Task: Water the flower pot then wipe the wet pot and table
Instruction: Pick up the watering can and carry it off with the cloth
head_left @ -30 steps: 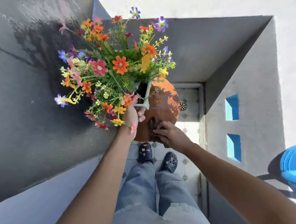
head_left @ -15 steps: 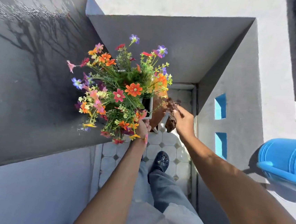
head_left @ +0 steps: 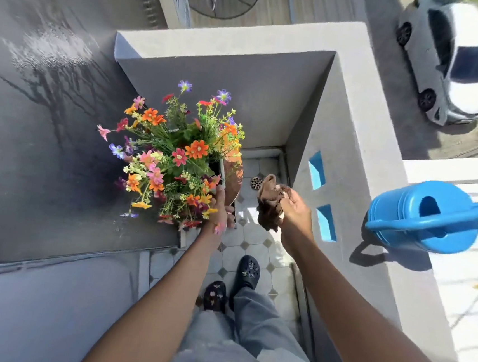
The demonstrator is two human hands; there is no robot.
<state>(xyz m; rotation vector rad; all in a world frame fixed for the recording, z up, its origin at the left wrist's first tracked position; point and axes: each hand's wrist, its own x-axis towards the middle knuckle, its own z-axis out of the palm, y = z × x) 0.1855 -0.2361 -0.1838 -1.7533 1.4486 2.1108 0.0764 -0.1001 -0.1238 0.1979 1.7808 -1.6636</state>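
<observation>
A pot of colourful flowers (head_left: 176, 157) is held up at the edge of a dark wet ledge (head_left: 29, 160). The pot's brown side (head_left: 232, 177) shows under the blooms, and my left hand (head_left: 220, 208) grips its rim from below. My right hand (head_left: 293, 206) is off to the right of the pot, apart from it, clutching a crumpled brown cloth (head_left: 270, 204). A blue watering can (head_left: 424, 216) stands on the grey wall top at the right.
A grey parapet wall (head_left: 353, 133) with two blue openings (head_left: 317, 171) runs along the right. Below lies a tiled floor (head_left: 252, 240) with a drain (head_left: 256, 181) and my two shoes. A white car (head_left: 454, 58) is parked beyond the wall.
My right hand has pulled the cloth off the pot's side and moved right. The flower pot has shifted down and right in view as my head tilted up.
</observation>
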